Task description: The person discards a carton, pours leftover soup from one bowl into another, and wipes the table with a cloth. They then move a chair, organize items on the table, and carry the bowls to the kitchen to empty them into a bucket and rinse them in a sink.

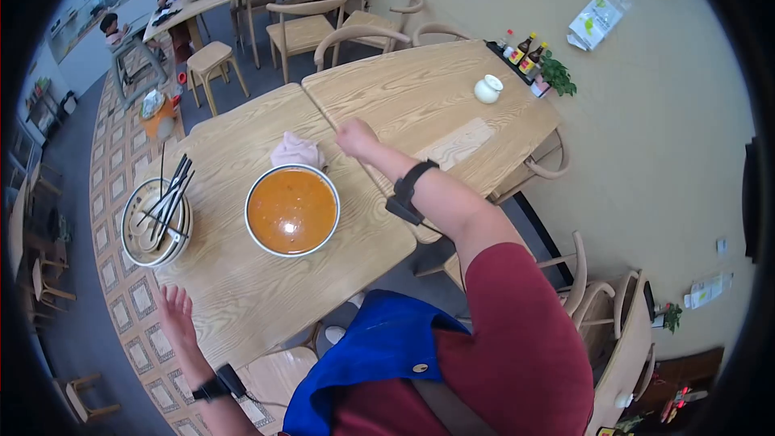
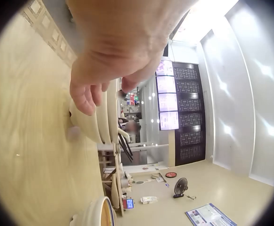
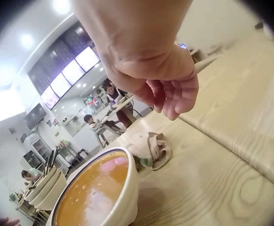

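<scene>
A large white bowl with a dark rim (image 1: 251, 232) stands on the wooden table, filled with orange-red soup (image 1: 291, 198). Behind it lies a crumpled pale pink cloth (image 1: 296, 151). My right hand (image 1: 356, 139) hovers over the table just right of the cloth, fingers loosely curled around nothing. To the left, stacked bowls (image 1: 184, 244) hold several black-and-white chopsticks (image 1: 173, 198) and a spoon. My left hand (image 1: 178, 316) is at the table's left edge, nearer me than the stack, fingers extended. In the left wrist view its fingertips overlap the stacked bowls (image 2: 99, 123).
A second table (image 1: 404, 89) adjoins on the right, with a small white pot (image 1: 488, 89), a rack of sauce bottles (image 1: 523, 50) and a plant (image 1: 557, 74). Chairs (image 1: 311, 31) and a stool (image 1: 211, 56) stand beyond. Two people sit at a far table.
</scene>
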The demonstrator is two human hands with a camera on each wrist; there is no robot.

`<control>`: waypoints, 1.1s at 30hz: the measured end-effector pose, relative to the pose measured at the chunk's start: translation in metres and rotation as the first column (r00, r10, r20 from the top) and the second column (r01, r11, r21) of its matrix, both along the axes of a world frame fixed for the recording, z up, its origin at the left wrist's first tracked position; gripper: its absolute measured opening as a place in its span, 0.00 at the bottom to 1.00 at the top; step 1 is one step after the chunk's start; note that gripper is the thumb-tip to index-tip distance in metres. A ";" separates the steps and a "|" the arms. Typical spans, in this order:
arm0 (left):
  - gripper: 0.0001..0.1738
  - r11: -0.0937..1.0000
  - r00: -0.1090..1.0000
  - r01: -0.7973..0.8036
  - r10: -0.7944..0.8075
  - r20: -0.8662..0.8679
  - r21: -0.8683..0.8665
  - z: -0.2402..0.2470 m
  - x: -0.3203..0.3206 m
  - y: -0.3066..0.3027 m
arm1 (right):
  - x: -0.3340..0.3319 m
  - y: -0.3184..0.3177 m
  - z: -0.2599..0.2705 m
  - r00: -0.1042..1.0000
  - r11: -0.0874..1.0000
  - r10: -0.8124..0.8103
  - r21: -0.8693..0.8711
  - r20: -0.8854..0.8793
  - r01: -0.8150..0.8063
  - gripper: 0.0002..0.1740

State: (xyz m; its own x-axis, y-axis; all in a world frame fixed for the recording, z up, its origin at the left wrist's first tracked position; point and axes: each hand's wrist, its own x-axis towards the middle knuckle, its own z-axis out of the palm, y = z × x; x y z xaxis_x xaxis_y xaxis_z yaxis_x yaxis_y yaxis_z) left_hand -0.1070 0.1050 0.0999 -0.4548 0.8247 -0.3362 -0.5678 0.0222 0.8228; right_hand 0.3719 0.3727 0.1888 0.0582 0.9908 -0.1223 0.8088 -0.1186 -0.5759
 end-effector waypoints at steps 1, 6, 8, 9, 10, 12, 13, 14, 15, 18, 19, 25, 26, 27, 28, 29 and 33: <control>0.29 0.999 1.000 0.020 -0.021 -0.023 -0.036 0.006 0.014 -0.014 | 0.019 -0.004 -0.016 1.000 0.999 -0.017 -0.046 0.011 0.017 0.13; 0.25 0.988 0.989 0.034 -0.055 -0.139 -0.152 0.032 0.098 -0.075 | 0.019 0.000 -0.057 0.991 0.943 -0.070 -0.331 -0.113 0.029 0.18; 0.24 0.971 0.977 0.054 -0.100 -0.189 -0.232 0.046 0.139 -0.087 | 0.000 0.028 -0.105 0.989 0.997 -0.048 -0.074 -0.137 0.038 0.21; 0.23 0.973 0.982 0.055 -0.093 -0.166 -0.222 0.048 0.157 -0.093 | -0.014 0.033 -0.107 0.987 0.996 0.015 -0.086 -0.161 -0.029 0.21; 0.22 0.976 0.985 0.066 -0.096 -0.143 -0.207 0.047 0.175 -0.095 | -0.021 0.039 -0.105 0.985 0.989 0.036 -0.136 -0.170 -0.060 0.25; 0.21 0.970 0.992 0.030 -0.058 -0.110 -0.241 0.046 0.211 -0.096 | -0.031 0.046 -0.086 0.979 0.976 0.066 -0.193 -0.191 -0.103 0.29; 0.21 0.968 0.995 0.026 -0.050 -0.091 -0.250 0.042 0.226 -0.095 | -0.034 0.040 -0.070 0.979 0.970 0.081 -0.209 -0.189 -0.121 0.28; 0.21 0.965 0.997 0.021 -0.040 -0.071 -0.261 0.041 0.241 -0.095 | -0.035 0.037 -0.066 0.977 0.964 0.098 -0.226 -0.187 -0.140 0.27; 0.20 0.970 0.998 0.001 -0.016 -0.062 -0.242 0.046 0.259 -0.093 | -0.038 0.039 -0.083 0.971 0.954 0.127 -0.242 -0.201 -0.175 0.27; 0.19 0.955 0.992 -0.071 0.039 -0.117 -0.287 0.049 0.298 -0.090 | -0.060 0.066 -0.112 0.977 0.982 0.188 0.013 -0.097 -0.187 0.25; 0.18 0.954 0.989 -0.115 0.084 -0.124 -0.277 0.051 0.309 -0.093 | -0.054 0.069 -0.103 0.970 0.978 0.200 -0.031 -0.140 -0.206 0.22; 0.19 0.921 0.960 -0.273 0.241 -0.145 -0.278 0.059 0.340 -0.118 | -0.008 0.130 -0.028 0.478 0.936 0.351 0.318 -0.806 -0.151 0.06; 0.19 0.919 0.955 -0.289 0.257 -0.149 -0.268 0.059 0.340 -0.122 | 0.004 0.130 0.014 0.295 0.934 0.351 0.311 -0.889 -0.176 0.07; 0.19 0.931 0.958 -0.279 0.251 -0.142 -0.234 0.058 0.339 -0.123 | 0.015 0.119 0.054 0.262 0.902 0.431 0.401 -0.864 -0.161 0.07; 0.19 0.933 0.953 -0.294 0.270 -0.137 -0.208 0.059 0.340 -0.120 | 0.026 0.106 0.094 0.228 0.858 0.514 0.494 -0.827 -0.142 0.08; 0.19 0.945 0.956 -0.275 0.249 -0.157 -0.177 0.061 0.341 -0.116 | 0.039 0.095 0.128 0.197 0.822 0.568 0.542 -0.799 -0.174 0.08; 0.21 0.978 0.948 -0.204 0.186 -0.257 -0.045 0.084 0.342 -0.111 | 0.056 0.023 0.244 -0.002 0.664 0.698 0.648 -0.717 -0.372 0.06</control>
